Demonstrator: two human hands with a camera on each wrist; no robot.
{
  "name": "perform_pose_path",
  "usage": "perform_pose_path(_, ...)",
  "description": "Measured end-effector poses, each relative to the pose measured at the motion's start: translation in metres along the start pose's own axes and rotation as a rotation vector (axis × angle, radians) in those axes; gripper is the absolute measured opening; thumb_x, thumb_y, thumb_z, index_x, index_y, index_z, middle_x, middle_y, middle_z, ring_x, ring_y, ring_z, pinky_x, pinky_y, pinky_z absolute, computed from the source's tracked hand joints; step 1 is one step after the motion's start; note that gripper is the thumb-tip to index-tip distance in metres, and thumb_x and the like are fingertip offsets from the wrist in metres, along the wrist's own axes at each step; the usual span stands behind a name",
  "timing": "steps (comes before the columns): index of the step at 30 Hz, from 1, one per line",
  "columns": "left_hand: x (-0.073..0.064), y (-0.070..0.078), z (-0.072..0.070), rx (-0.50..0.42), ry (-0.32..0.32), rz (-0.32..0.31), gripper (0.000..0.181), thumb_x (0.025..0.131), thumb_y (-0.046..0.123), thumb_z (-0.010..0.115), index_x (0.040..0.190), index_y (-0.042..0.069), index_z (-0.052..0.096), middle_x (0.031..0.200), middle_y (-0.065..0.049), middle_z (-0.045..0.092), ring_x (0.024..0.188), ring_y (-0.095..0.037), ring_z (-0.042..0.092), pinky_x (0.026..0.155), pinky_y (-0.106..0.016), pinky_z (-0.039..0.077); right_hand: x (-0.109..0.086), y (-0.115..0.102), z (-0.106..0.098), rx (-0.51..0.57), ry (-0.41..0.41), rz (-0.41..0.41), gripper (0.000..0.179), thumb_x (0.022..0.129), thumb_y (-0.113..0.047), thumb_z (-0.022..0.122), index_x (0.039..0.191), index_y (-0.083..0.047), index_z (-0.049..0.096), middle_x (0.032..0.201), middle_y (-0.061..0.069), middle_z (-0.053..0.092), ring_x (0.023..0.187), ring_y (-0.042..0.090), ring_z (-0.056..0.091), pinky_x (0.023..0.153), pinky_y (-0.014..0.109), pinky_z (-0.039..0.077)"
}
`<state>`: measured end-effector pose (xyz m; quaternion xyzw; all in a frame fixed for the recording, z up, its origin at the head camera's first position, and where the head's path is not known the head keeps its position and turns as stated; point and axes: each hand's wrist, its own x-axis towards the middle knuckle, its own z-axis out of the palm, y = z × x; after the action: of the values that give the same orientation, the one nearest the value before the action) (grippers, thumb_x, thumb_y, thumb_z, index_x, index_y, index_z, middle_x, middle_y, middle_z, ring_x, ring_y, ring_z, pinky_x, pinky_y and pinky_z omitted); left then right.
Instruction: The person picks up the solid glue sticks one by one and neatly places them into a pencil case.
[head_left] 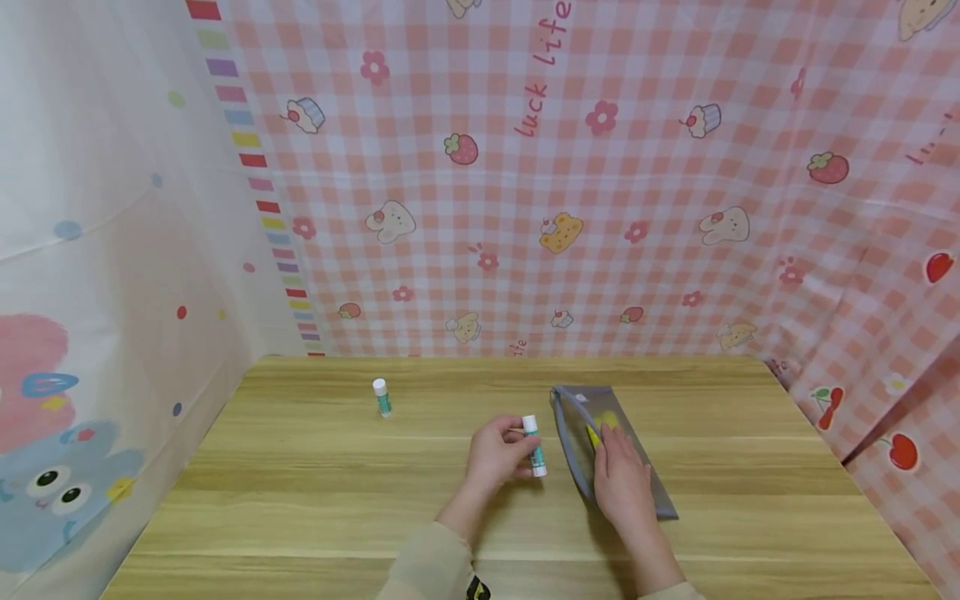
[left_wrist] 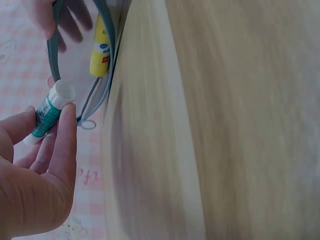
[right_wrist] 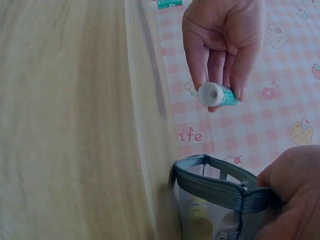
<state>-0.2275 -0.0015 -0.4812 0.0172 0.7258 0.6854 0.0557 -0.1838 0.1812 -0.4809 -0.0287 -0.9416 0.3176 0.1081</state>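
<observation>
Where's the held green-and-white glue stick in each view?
Head: glue stick low, slightly right of centre, in the left hand.
Left wrist: left side, about mid-height.
Right wrist: right of centre, above mid-height.
Shared landmark: grey mesh pouch, right of the stick in head, below it in right wrist.

The tabletop (head_left: 315, 483) shows pale, streaky wood grain. Toward its back left, a white-capped glue stick (head_left: 384, 402) with a teal label stands upright; well apart, to the right, rests a gray zippered mesh pouch (head_left: 604, 402).
</observation>
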Motion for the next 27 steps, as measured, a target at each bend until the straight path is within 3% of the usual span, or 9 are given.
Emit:
perform_pose_path(9, 0.001, -0.004, 0.018, -0.001, -0.008, 0.006, 0.025, 0.085, 0.000, 0.075, 0.106, -0.006, 0.064, 0.083, -0.009, 0.066, 0.064, -0.017, 0.065, 0.053, -0.037, 0.061, 0.001, 0.001, 0.000, 0.001, -0.001, -0.004, 0.042, 0.105, -0.011, 0.040, 0.141, 0.011, 0.044, 0.144, 0.035, 0.039, 0.134, 0.055, 0.033, 0.100, 0.081, 0.022)
perform_pose_path(27, 0.009, -0.009, 0.050, -0.078, 0.037, -0.069, 0.024, 0.085, 0.000, 0.073, 0.106, -0.008, 0.063, 0.079, -0.008, 0.067, 0.058, -0.015, 0.065, 0.049, -0.032, 0.059, 0.000, 0.003, 0.000, 0.016, 0.021, -0.016, 0.041, 0.104, -0.010, 0.040, 0.138, 0.012, 0.046, 0.142, 0.036, 0.041, 0.132, 0.056, 0.036, 0.099, 0.080, 0.026)
